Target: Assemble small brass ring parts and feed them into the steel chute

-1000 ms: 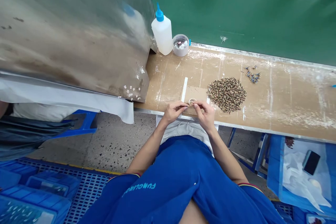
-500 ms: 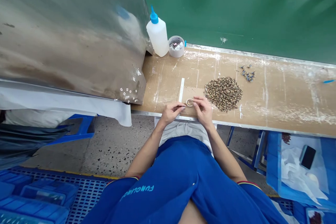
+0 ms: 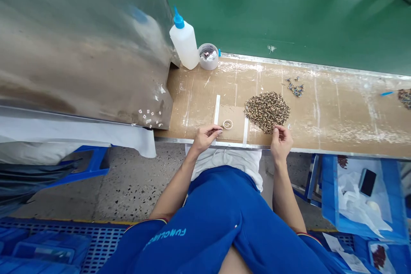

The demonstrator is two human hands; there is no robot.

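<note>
a worker's left hand (image 3: 207,139) hangs in a narrow pinch over the bench's metal front edge (image 3: 180,139), its fingertips (image 3: 218,127) just beside a small pale ring (image 3: 227,124) lying on a brown card square (image 3: 237,115) framed by white tape strips (image 3: 217,109); whether they hold anything cannot be told. the right hand (image 3: 281,143), fingers loosely curled, sits at the lower rim of a rough heap of brass-coloured metal parts (image 3: 266,112). scuffed cardboard bench top (image 3: 337,113) runs on to the right. a plastic glue bottle (image 3: 184,40) stands by a steel panel (image 3: 80,43).
</note>
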